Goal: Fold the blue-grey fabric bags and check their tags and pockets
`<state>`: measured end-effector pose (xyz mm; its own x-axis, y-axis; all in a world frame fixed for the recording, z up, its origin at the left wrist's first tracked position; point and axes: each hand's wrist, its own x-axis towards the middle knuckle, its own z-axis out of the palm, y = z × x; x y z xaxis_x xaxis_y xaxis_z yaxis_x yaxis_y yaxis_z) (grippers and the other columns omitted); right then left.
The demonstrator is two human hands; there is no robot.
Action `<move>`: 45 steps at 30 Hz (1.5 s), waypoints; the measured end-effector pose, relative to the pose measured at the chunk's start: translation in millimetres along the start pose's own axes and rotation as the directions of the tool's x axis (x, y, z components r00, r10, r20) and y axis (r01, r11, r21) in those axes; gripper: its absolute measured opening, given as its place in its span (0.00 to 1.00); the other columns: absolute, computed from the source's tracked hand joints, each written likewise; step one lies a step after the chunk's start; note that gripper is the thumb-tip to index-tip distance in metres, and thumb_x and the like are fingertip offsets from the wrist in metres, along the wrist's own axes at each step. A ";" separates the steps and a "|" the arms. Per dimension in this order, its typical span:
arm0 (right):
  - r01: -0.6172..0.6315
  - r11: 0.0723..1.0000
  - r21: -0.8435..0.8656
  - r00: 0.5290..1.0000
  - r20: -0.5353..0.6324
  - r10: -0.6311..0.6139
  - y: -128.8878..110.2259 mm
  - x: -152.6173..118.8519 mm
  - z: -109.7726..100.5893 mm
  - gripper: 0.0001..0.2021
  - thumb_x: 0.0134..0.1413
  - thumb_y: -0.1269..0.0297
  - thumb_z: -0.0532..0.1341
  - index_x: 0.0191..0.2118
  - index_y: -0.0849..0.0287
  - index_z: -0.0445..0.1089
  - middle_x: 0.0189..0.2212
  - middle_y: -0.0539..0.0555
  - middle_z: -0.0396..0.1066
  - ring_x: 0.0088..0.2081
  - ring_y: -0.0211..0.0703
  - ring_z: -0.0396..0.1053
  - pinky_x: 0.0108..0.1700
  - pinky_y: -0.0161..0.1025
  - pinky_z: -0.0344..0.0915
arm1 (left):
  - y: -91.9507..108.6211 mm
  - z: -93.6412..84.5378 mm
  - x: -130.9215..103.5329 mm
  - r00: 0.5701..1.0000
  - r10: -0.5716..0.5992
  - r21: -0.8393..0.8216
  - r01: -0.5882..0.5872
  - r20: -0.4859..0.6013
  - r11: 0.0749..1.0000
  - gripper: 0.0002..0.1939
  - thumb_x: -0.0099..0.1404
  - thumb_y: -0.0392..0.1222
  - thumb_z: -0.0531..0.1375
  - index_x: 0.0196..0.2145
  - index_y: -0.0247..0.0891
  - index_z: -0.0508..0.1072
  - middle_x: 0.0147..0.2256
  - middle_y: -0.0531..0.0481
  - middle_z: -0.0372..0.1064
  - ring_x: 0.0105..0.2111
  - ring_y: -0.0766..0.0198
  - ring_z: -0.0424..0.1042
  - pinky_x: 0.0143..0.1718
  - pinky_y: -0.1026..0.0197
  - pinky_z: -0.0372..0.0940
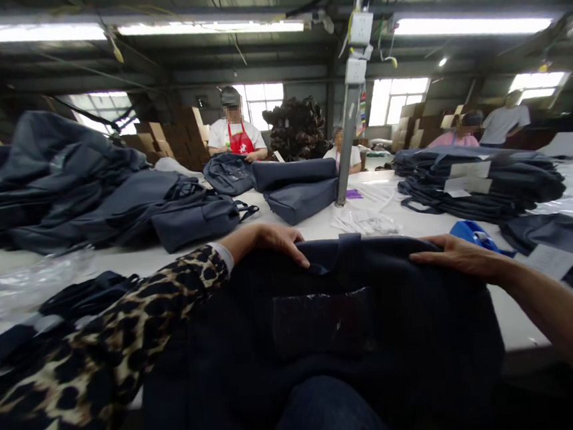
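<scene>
A large dark navy bag (400,312) stands upright against the table's front edge, close to my body. On its face is a clear plastic pocket (323,322), and a short fabric tab (349,239) sticks up at the middle of the top edge. My left hand (279,241) grips the top edge left of that tab, thumb on the near side and the other fingers partly hidden behind. Farther right, my right hand (443,255) is closed over the same edge, its fingertips lying on the fabric. Below the bag a knee in dark cloth shows.
Navy bags (62,174) are heaped at left; two boxy ones (305,196) lie ahead beside a metal post (348,136). At right are a flat stack (484,181) with paper slips and a blue tape dispenser (473,233). Several people work across the white table (288,231).
</scene>
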<state>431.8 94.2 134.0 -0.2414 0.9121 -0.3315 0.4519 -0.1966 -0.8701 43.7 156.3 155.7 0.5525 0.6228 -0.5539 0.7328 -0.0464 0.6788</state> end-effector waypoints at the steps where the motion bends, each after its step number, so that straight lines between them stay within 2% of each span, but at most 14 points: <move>1: 0.035 0.999 -0.008 0.999 -0.010 -0.035 -5.4 -11.5 1.8 0.26 0.44 0.49 0.72 0.47 0.56 0.73 0.34 0.54 0.79 0.31 0.46 0.77 0.31 0.36 0.75 | 4.9 5.7 -15.6 0.999 0.018 0.017 -0.018 -0.031 1.000 0.27 0.43 0.51 0.74 0.40 0.38 0.77 0.35 0.50 0.78 0.34 0.56 0.77 0.36 0.57 0.73; 5: 0.206 0.976 -0.065 0.978 -0.008 -0.207 -35.2 -44.9 8.3 0.26 0.44 0.50 0.72 0.48 0.58 0.72 0.34 0.52 0.78 0.29 0.43 0.75 0.30 0.34 0.73 | 22.6 22.2 -71.1 0.980 0.117 0.149 -0.093 -0.160 0.984 0.28 0.43 0.51 0.73 0.42 0.38 0.76 0.36 0.51 0.78 0.35 0.57 0.77 0.35 0.59 0.72; 8: 0.387 0.901 -0.195 0.913 -0.058 -0.404 -70.8 -55.9 6.7 0.22 0.47 0.50 0.70 0.44 0.59 0.72 0.32 0.50 0.76 0.28 0.40 0.71 0.30 0.34 0.69 | 44.3 14.2 -108.1 0.932 0.235 0.312 -0.144 -0.275 0.939 0.26 0.45 0.50 0.72 0.41 0.37 0.76 0.35 0.51 0.77 0.35 0.58 0.75 0.35 0.62 0.69; 10: 0.541 0.743 -0.393 0.769 -0.127 -0.627 -98.1 -56.8 0.6 0.17 0.50 0.50 0.68 0.38 0.59 0.73 0.31 0.49 0.73 0.30 0.37 0.68 0.32 0.34 0.67 | 67.1 1.6 -133.7 0.848 0.367 0.492 -0.150 -0.382 0.857 0.23 0.47 0.49 0.71 0.40 0.36 0.76 0.34 0.53 0.76 0.35 0.61 0.74 0.35 0.63 0.67; 14: 0.585 0.294 -0.756 0.264 -0.166 -0.950 -136.1 -51.4 -17.5 0.15 0.55 0.49 0.64 0.36 0.57 0.73 0.38 0.53 0.68 0.40 0.41 0.64 0.45 0.40 0.63 | 116.4 -6.5 -178.9 0.550 0.607 0.785 0.156 -0.573 0.599 0.23 0.50 0.50 0.71 0.41 0.33 0.75 0.33 0.51 0.73 0.36 0.58 0.73 0.37 0.61 0.63; 15: 0.557 0.235 -0.797 0.185 -0.157 -0.970 -136.8 -49.6 -20.3 0.16 0.56 0.48 0.63 0.38 0.56 0.73 0.40 0.54 0.67 0.42 0.43 0.64 0.47 0.42 0.63 | 122.8 -0.4 -184.3 0.472 0.654 0.803 0.266 -0.591 0.533 0.24 0.52 0.51 0.71 0.42 0.33 0.74 0.35 0.49 0.73 0.37 0.56 0.73 0.37 0.60 0.63; 17: 0.499 0.165 -0.851 0.124 -0.119 -0.985 -122.4 -44.4 -19.8 0.15 0.58 0.49 0.61 0.42 0.56 0.71 0.42 0.55 0.68 0.43 0.47 0.65 0.47 0.44 0.63 | 120.2 21.6 -181.8 0.371 0.738 0.810 0.424 -0.564 0.405 0.22 0.57 0.49 0.69 0.45 0.34 0.72 0.38 0.46 0.73 0.39 0.53 0.73 0.37 0.58 0.64; 19: 0.438 0.121 -0.891 0.142 -0.064 -0.988 -85.3 -35.5 -7.9 0.12 0.59 0.55 0.59 0.43 0.56 0.70 0.41 0.56 0.70 0.42 0.50 0.67 0.45 0.46 0.63 | 94.4 52.2 -159.3 0.369 0.784 0.826 0.477 -0.498 0.300 0.13 0.64 0.41 0.63 0.45 0.35 0.70 0.40 0.44 0.72 0.41 0.54 0.72 0.38 0.59 0.64; 21: 0.374 0.115 -0.920 0.212 -0.036 -0.977 -29.4 -22.9 16.2 0.09 0.58 0.64 0.59 0.44 0.56 0.69 0.42 0.56 0.71 0.43 0.52 0.67 0.44 0.47 0.62 | 49.5 86.2 -120.9 0.437 0.776 0.857 0.453 -0.455 0.248 0.08 0.68 0.32 0.55 0.44 0.35 0.70 0.40 0.43 0.72 0.43 0.56 0.71 0.39 0.60 0.64; 25: 0.240 0.074 -0.968 0.470 0.049 -0.882 93.6 -1.0 81.9 0.13 0.53 0.75 0.58 0.44 0.55 0.69 0.44 0.55 0.73 0.45 0.50 0.68 0.44 0.44 0.60 | -51.4 155.5 -36.7 0.622 0.650 0.899 0.332 -0.436 0.286 0.12 0.70 0.31 0.53 0.49 0.35 0.69 0.45 0.42 0.71 0.45 0.56 0.71 0.39 0.59 0.65; 29: 0.228 0.110 -0.967 0.569 0.041 -0.821 159.8 4.3 121.4 0.16 0.50 0.79 0.57 0.42 0.54 0.71 0.42 0.55 0.74 0.43 0.48 0.69 0.45 0.43 0.61 | -107.1 203.7 6.7 0.712 0.601 0.929 0.231 -0.364 0.290 0.05 0.71 0.34 0.55 0.40 0.39 0.71 0.35 0.51 0.72 0.36 0.63 0.71 0.32 0.63 0.63; 33: 0.186 0.142 -0.972 0.600 -0.002 -0.800 170.6 -1.0 129.0 0.23 0.49 0.79 0.55 0.50 0.56 0.70 0.51 0.58 0.71 0.48 0.52 0.68 0.51 0.47 0.61 | -123.6 213.7 12.5 0.704 0.615 0.931 0.217 -0.357 0.292 0.08 0.72 0.34 0.51 0.41 0.39 0.70 0.35 0.49 0.71 0.36 0.60 0.70 0.33 0.61 0.62; 37: 0.206 0.161 -0.965 0.586 -0.010 -0.811 176.7 -9.2 141.7 0.36 0.47 0.80 0.53 0.65 0.56 0.57 0.62 0.58 0.62 0.58 0.51 0.64 0.58 0.48 0.59 | -132.0 213.3 10.9 0.686 0.640 0.936 0.199 -0.345 0.292 0.11 0.72 0.33 0.50 0.48 0.42 0.69 0.36 0.50 0.69 0.36 0.60 0.68 0.35 0.60 0.61; 45: 0.096 0.260 -0.961 0.614 -0.149 -0.775 186.1 30.7 123.1 0.28 0.56 0.79 0.50 0.61 0.57 0.65 0.59 0.55 0.67 0.61 0.53 0.62 0.57 0.48 0.63 | -103.8 213.2 45.7 0.684 0.611 0.902 0.168 -0.397 0.398 0.18 0.73 0.41 0.50 0.58 0.41 0.65 0.41 0.45 0.70 0.40 0.58 0.70 0.37 0.59 0.64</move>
<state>402.7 41.3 -83.1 -0.3709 0.7658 0.5252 0.9195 0.3823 0.0920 77.5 23.0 -42.8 0.6683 0.7082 0.2275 0.7427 -0.6180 -0.2580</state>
